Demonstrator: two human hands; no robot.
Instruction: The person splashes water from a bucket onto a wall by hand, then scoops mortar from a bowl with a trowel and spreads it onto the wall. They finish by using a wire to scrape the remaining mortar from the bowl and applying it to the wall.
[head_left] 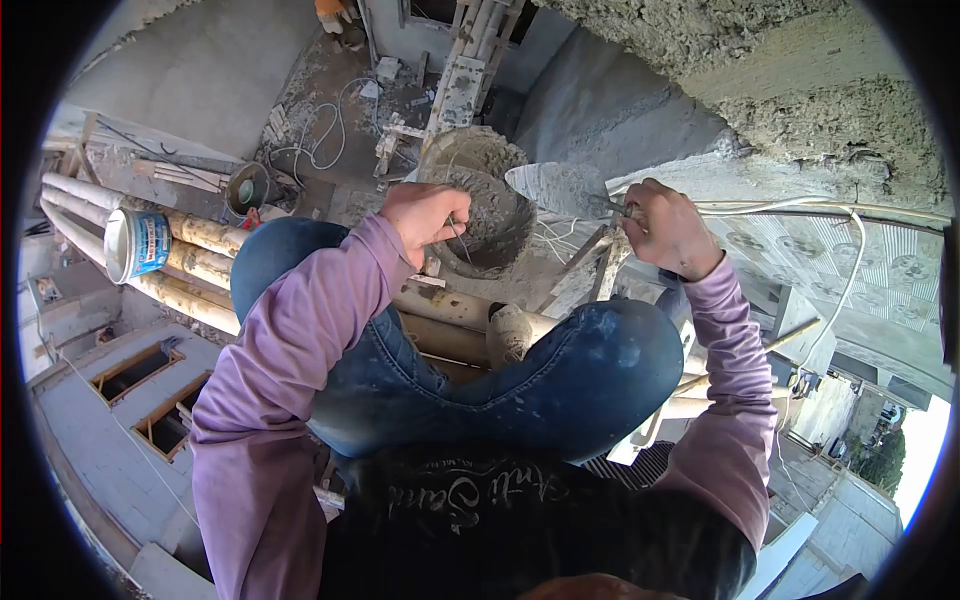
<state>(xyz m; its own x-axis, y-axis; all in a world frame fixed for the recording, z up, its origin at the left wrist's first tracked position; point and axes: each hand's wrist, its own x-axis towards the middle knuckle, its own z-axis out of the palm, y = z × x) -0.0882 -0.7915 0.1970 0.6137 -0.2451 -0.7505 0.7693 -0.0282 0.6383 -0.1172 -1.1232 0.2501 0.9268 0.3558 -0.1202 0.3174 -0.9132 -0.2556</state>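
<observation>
My right hand (668, 228) is closed around the handle of a pointed trowel (560, 186). The trowel's blade is coated in grey mortar and points left, by the rim of a mortar-caked bucket (520, 158). Wet grey mortar (492, 205) lies inside that bucket. At its left side my left hand (425, 215) is closed, with a thin wire like the bucket's handle running down from the fingers. Rough, partly plastered wall (840, 120) rises at the upper right.
Bamboo poles (205, 265) run beneath my bent legs, with a labelled paint bucket (137, 246) on them at the left. Far below are a dark bucket (247, 190), a loose cable (325, 130) and rubble. An orange-gloved hand (333, 12) shows at the top. A white hose (855, 260) hangs at right.
</observation>
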